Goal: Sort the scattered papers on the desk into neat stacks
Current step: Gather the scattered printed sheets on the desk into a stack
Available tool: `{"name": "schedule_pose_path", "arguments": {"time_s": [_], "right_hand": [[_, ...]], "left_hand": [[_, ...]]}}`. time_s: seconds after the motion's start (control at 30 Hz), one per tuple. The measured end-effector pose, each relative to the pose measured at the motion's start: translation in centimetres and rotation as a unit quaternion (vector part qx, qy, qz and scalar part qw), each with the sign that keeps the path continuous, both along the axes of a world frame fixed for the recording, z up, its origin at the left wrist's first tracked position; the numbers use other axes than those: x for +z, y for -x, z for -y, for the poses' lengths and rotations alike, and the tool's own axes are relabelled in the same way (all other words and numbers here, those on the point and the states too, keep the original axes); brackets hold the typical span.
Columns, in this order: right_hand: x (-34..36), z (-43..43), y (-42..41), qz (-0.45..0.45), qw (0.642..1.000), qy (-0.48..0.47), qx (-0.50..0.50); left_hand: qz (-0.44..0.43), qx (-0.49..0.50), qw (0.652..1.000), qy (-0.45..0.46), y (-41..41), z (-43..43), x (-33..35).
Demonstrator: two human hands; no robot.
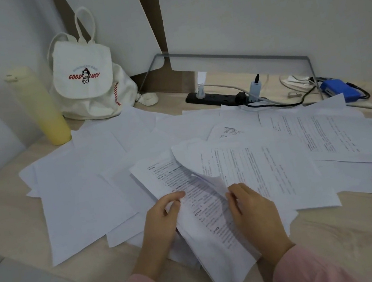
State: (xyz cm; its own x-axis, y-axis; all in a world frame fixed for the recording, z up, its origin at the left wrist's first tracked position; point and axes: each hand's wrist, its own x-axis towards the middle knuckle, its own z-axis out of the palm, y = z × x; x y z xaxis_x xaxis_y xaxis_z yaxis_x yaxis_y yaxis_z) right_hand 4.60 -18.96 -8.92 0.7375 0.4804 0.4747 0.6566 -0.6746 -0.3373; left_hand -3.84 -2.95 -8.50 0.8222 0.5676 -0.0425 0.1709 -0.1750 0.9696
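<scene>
Near the front of the desk point(343, 232), left hand point(161, 221) & right hand point(253, 213) each pinch a side of the paper bundle point(206, 226), prob. to square it up. Loose papers point(78, 195) lie all round it, not stacked yet.

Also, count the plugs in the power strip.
3: white plug at the strip's left end, black plug and white charger near its right end; others may be hidden.
</scene>
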Motion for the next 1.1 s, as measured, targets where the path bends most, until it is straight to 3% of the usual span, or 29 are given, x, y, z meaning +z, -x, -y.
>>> {"name": "schedule_pose_path", "arguments": {"time_s": [0.17,0.3,0.33,0.47,0.63,0.9,1.1], "right_hand": [[0.7,1.7,-1.3,-0.121,0.992,-0.018,-0.034],[2.4,2.3,-2.5,-0.363,0.912,-0.189,0.001],[3.1,2.3,-2.7,-0.361,0.906,-0.221,0.002],[7.1,2.0,-2.9,-0.241,0.935,-0.259,-0.012],[14.1,0.5,-1.7,-0.214,0.918,-0.335,0.021],[16.7,-0.8,-3.6,-0.305,0.848,-0.433,-0.003],[12.8,-1.3,-5.7,-0.320,0.840,-0.422,-0.117]], "left_hand": [[0.060,0.064,0.996,-0.014,2.0,-1.2,1.4],[0.047,0.103,0.993,0.035,3.2,-2.3,1.9],[0.030,0.101,0.993,0.042,3.3,-2.5,1.8],[-0.012,0.084,0.995,0.061,3.4,-2.7,2.0],[-0.008,0.073,0.993,0.089,3.5,-2.7,2.8],[-0.019,0.084,0.978,0.191,3.1,-3.0,4.1],[-0.055,0.103,0.969,0.217,2.9,-3.4,3.6]]}}
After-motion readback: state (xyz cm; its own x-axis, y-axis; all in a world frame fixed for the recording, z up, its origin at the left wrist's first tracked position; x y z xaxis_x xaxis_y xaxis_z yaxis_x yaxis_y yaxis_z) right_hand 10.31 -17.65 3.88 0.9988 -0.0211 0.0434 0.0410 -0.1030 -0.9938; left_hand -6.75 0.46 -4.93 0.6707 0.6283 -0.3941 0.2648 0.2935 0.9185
